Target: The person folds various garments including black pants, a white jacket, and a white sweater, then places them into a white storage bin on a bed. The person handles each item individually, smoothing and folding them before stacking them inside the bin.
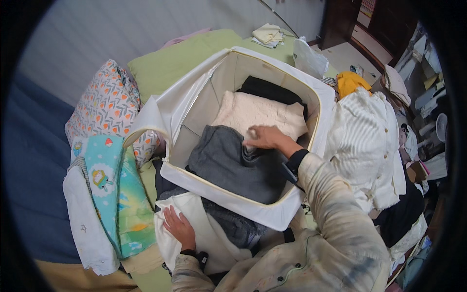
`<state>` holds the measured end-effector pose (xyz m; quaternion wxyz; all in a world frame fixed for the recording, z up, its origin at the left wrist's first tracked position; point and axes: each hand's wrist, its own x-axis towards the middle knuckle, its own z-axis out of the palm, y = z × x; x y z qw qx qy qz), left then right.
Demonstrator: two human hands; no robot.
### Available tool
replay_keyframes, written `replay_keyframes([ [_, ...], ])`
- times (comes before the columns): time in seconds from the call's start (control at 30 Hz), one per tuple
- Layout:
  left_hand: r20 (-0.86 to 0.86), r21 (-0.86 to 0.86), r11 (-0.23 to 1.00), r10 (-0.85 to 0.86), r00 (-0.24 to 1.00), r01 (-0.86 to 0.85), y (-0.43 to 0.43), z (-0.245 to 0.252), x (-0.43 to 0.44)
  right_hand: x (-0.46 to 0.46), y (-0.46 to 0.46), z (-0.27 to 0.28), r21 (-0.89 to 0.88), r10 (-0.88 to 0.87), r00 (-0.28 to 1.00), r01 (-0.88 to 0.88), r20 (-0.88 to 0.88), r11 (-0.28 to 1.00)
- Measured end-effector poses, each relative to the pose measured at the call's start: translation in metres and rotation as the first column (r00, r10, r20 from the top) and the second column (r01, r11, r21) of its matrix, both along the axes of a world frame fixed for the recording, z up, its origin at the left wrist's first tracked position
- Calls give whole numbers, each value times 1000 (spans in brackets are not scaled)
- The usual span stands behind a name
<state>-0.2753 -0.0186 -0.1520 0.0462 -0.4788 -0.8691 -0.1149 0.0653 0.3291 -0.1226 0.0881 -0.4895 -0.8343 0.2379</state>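
Observation:
A white fabric storage box (233, 217) with a yellowish inner edge stands before me, its zippered cover folded back on the left. Inside lie a dark grey folded garment (219, 157), a cream textured garment (255, 109) and a black folded garment (270, 89) at the far end. My right hand (268, 138) reaches in over the seam between the grey and cream garments. Its fingers are bent and blurred, and their grip is unclear. My left hand (180, 226) rests flat, fingers a little apart, on a white garment (215, 233) in front of the box.
Left of the box lie a patterned pillow (105, 98), a turquoise printed cloth (98, 179) and a white folded cloth (87, 226). A white ribbed cardigan (365, 142) and a yellow cloth (352, 84) sit at right. Behind are a green pillow (182, 60) and a plastic bag (310, 58).

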Motion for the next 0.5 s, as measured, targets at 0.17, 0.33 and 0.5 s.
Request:
replay_keyframes([
  [0.17, -19, 22, 1000, 2, 1000, -2, -2, -1, -1, -10, -37, 3, -76, 283, 915, -273, 287, 959],
  [0.33, 3, 44, 999, 4, 1000, -4, 0, 1, 1, -37, -61, -4, -229, 542, 773, -491, 330, 841],
  [0.5, 25, 55, 998, -9, 1000, 8, 1, 4, 1, -56, -79, -22, -491, 711, 676, -695, -195, 525],
])
